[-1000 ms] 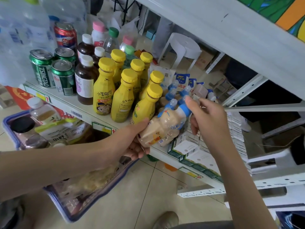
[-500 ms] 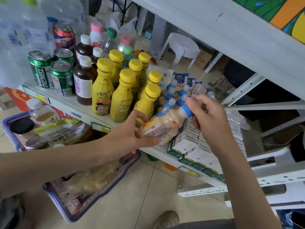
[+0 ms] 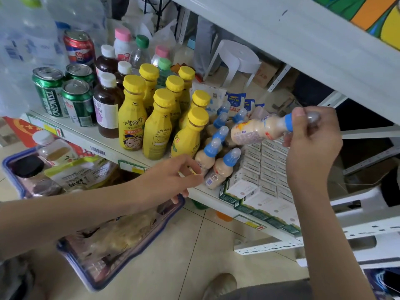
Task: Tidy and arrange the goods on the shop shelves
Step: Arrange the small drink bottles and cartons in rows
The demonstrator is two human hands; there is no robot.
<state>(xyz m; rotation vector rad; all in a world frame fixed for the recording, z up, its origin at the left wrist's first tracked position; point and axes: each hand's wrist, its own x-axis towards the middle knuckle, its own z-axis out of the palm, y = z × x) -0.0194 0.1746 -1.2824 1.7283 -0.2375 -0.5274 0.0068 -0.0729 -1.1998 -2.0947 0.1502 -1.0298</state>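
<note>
Cream bottle (image 3: pixel 257 131) now hangs from the right hand (image 3: pixel 313 146), fingers clamped on its cap; left hand (image 3: pixel 171 178) has released, fingers slack, so placing remains.

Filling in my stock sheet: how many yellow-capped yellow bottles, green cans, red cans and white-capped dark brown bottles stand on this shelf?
Yellow plastic bottles with yellow caps: 7
Green metal beer cans: 3
Red metal can: 1
Dark brown bottles with white caps: 3
Total: 14
</note>
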